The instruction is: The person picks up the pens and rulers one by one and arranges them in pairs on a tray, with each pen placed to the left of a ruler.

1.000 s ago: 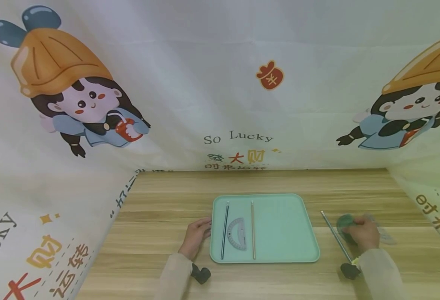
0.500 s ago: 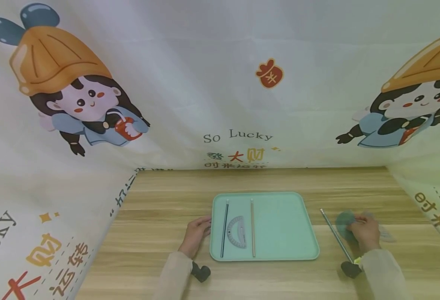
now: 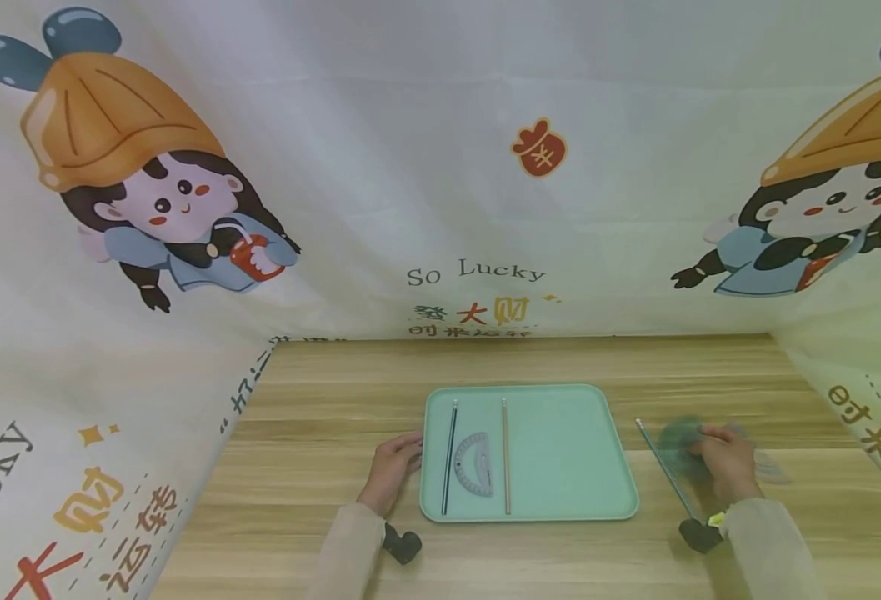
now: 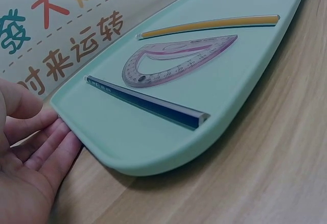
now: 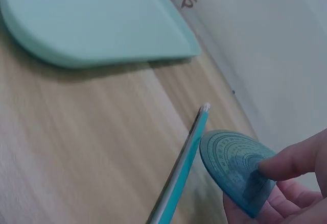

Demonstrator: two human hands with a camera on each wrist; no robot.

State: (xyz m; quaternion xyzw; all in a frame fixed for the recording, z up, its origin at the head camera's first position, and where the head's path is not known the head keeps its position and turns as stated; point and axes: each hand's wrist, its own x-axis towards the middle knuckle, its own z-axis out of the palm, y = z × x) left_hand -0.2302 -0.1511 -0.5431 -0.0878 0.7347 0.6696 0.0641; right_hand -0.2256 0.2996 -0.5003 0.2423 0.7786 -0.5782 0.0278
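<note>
My right hand [image 3: 728, 461] pinches a green-blue translucent protractor [image 5: 236, 165] between thumb and fingers, right of the tray. Beside it a teal pencil [image 5: 180, 175] lies slanted on the table. My left hand [image 3: 392, 473] rests against the left rim of the mint tray [image 3: 590, 511], its fingers touching the edge in the left wrist view. Inside the tray lie a dark blue pencil [image 4: 148, 103], a clear protractor with a purple tint [image 4: 132, 77] and a yellow-brown pencil [image 4: 209, 24], with the protractor between the two pencils.
A clear plastic piece [image 3: 772, 468] shows on the table behind and right of my right hand, partly hidden by it. The wooden table [image 3: 530, 558] is bordered at the back and sides by a printed white cloth [image 3: 350, 192].
My right hand has shifted slightly left with the green-blue protractor. The teal pencil's top end has moved slightly left too. My left hand stays at the tray.
</note>
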